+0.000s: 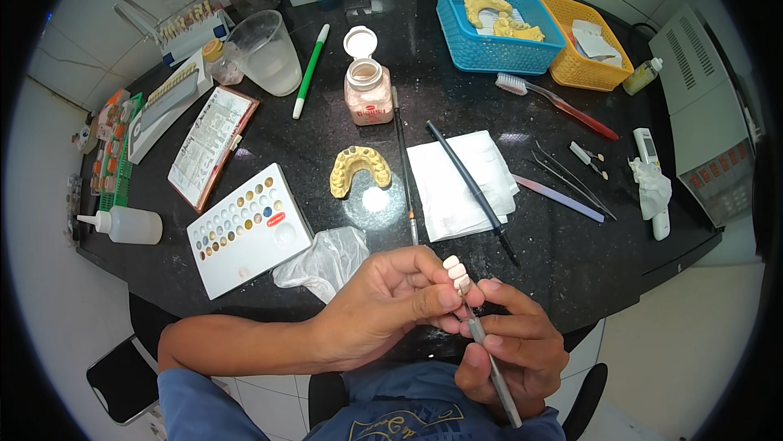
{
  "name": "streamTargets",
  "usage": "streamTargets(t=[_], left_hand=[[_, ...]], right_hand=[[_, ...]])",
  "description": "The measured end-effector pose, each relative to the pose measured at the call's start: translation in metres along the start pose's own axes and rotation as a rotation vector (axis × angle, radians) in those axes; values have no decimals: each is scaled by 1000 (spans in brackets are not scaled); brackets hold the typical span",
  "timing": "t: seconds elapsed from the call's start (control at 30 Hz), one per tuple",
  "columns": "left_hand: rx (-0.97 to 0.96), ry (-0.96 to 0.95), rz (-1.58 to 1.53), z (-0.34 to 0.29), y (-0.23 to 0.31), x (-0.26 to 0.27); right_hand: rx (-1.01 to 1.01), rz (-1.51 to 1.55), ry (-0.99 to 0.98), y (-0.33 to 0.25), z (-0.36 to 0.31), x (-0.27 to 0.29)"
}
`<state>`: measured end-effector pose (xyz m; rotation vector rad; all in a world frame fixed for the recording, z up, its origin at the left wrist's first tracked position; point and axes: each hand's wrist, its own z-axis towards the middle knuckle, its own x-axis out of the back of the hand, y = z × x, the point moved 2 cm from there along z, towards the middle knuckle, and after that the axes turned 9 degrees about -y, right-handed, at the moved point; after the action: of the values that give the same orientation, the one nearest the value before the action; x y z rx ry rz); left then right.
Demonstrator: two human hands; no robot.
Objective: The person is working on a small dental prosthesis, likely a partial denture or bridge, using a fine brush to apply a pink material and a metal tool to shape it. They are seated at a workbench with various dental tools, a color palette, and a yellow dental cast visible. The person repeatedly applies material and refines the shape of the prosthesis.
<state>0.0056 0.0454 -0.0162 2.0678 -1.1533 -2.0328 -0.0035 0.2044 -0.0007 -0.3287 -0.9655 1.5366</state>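
Near the front edge of the black counter, my left hand (391, 294) pinches a short row of white dental crowns (457, 270) between thumb and fingers. My right hand (518, 347) grips a slim metal dental hand instrument (496, 380) like a pen. Its thin tip reaches up to the lower end of the crowns; whether it touches them I cannot tell. Beyond my hands stands a yellow dental arch model (360, 170) with some dark spots along its front. A folded white tissue (465, 184) lies to the right of the model, with a dark pen-like tool (469, 188) across it.
An open powder jar (369, 98) stands behind the model, beside a thin brush (404, 163). At left are a white palette (245, 233), a squeeze bottle (126, 226) and a plastic cup (267, 57). Blue (497, 48) and yellow (583, 70) baskets, a toothbrush (563, 106) and tweezers (571, 180) lie right.
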Motion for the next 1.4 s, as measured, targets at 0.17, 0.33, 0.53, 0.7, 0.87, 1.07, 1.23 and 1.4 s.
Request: streamTargets(t=[0.17, 0.33, 0.53, 0.7, 0.87, 1.07, 1.23, 1.4], left_hand=[[2, 6, 6, 0, 0, 0], [-8, -6, 3, 0, 0, 1], [-8, -1, -1, 0, -1, 1], [-7, 0, 2, 0, 0, 1], [-17, -8, -9, 0, -1, 2], [-15, -6, -5, 0, -1, 2], [-12, 2, -3, 0, 0, 1], [-15, 8, 5, 0, 1, 0]], right_hand=[[5, -8, -3, 0, 0, 0], [-2, 8, -3, 0, -1, 0], [-10, 64, 36, 1, -4, 0], [-9, 61, 31, 2, -4, 0], [-7, 44, 21, 1, -3, 0], [-12, 59, 31, 2, -3, -1], [-6, 56, 25, 2, -4, 0], [5, 44, 1, 2, -2, 1]])
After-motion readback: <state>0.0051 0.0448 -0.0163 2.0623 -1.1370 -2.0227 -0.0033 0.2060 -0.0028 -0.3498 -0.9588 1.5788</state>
